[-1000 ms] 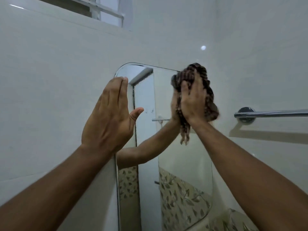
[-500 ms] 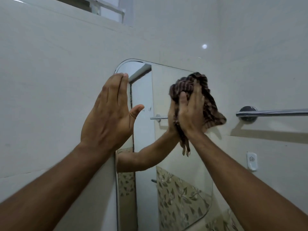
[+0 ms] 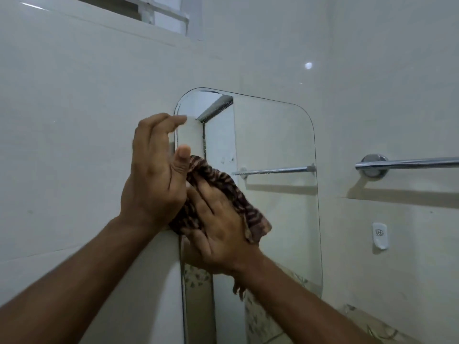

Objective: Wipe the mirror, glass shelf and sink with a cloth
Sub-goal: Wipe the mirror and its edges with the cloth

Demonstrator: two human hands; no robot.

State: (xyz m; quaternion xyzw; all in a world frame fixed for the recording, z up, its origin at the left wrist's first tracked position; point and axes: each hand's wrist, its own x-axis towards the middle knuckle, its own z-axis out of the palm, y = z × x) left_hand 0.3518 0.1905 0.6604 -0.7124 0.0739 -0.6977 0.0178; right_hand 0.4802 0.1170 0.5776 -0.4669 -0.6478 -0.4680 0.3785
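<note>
A rounded frameless mirror (image 3: 275,145) hangs on the white tiled wall. My right hand (image 3: 218,224) presses a brown striped cloth (image 3: 221,182) flat against the mirror's lower left area, fingers spread over it. My left hand (image 3: 154,175) rests against the wall at the mirror's left edge, fingers bent forward at the tips and thumb up, touching the cloth's left end. The glass shelf and the sink are out of view.
A chrome towel bar (image 3: 407,163) is fixed to the wall right of the mirror, with a small white wall hook (image 3: 379,235) below it. A window (image 3: 159,11) sits high at the top left. Leaf-patterned tiles (image 3: 367,326) run along the lower right.
My right hand has swept the cloth from the mirror's upper right down and left to its left edge, beside my left hand. The left hand's fingertips have bent forward.
</note>
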